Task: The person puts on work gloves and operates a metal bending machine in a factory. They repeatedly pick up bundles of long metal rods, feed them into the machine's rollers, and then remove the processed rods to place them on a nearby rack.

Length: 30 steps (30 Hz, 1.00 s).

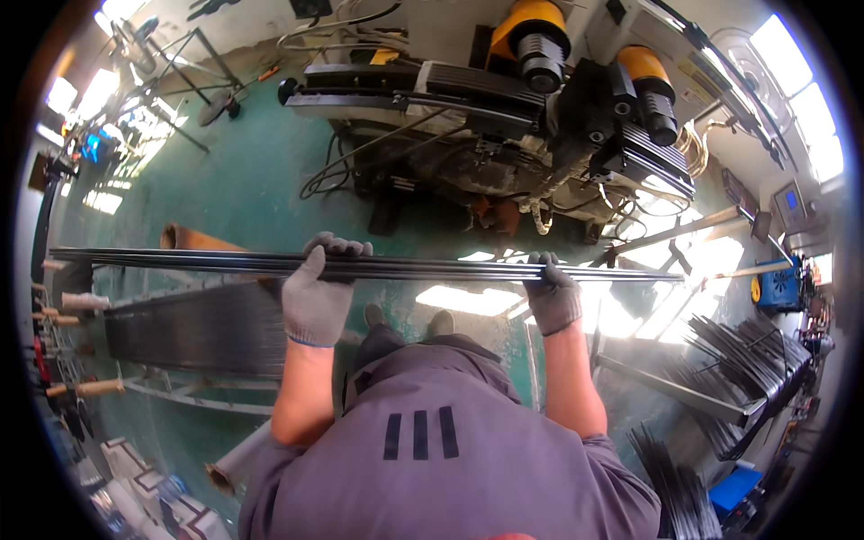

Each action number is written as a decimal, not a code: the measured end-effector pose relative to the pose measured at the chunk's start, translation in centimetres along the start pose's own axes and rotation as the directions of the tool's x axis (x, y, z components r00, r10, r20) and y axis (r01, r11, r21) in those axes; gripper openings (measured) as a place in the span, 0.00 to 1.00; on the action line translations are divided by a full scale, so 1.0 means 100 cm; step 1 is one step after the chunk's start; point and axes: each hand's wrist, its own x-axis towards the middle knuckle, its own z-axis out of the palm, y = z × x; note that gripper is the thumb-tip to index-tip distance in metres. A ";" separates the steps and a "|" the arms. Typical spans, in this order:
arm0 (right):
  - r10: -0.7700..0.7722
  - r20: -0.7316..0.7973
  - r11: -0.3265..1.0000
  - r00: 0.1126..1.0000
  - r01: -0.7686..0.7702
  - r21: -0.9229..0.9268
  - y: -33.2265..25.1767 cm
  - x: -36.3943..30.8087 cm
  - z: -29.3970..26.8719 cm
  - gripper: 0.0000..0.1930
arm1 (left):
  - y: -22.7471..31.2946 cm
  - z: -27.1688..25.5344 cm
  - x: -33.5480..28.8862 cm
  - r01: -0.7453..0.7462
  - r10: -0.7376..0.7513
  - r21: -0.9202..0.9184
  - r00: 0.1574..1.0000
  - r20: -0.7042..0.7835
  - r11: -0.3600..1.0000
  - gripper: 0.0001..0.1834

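A bundle of long thin dark metal rods [432, 268] stretches across the view in front of my body, nearly level from far left to right. My left hand [320, 292], in a grey knit glove, is wrapped round the rods left of the middle, thumb on the near side. Further right, my gloved right hand [553, 297] grips the same bundle with its fingers over the top. Both forearms are bent and hold the bundle above the floor. The palm sides and the exact number of rods are hidden.
Ahead stands a machine with yellow-capped motors [531, 40] and hanging cables. At left a stack of dark rods [198, 328] lies on a rack, near a rusty tube [202, 238]. More rods [747, 360] rest on a metal frame at right. A blue machine [779, 286] stands beyond.
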 end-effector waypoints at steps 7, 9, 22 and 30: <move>-0.366 -0.101 0.927 0.925 0.352 -0.128 -0.088 0.065 0.041 0.11 | 0.123 0.007 0.117 -0.190 0.169 0.084 0.963 0.210 0.978 0.15; -0.494 -0.151 0.869 0.856 0.480 -0.118 -0.099 0.089 0.054 0.14 | 0.141 0.000 0.153 -0.194 0.177 0.077 0.966 0.189 0.978 0.14; -0.558 0.312 0.518 0.769 0.616 -0.593 -0.053 0.247 0.141 0.15 | 0.060 0.004 0.360 0.127 -0.122 0.119 0.991 -0.049 0.985 0.14; -0.529 0.142 0.736 0.837 0.536 -0.413 -0.064 0.319 0.103 0.22 | 0.017 0.021 0.387 0.341 -0.341 -0.004 0.939 -0.040 0.940 0.16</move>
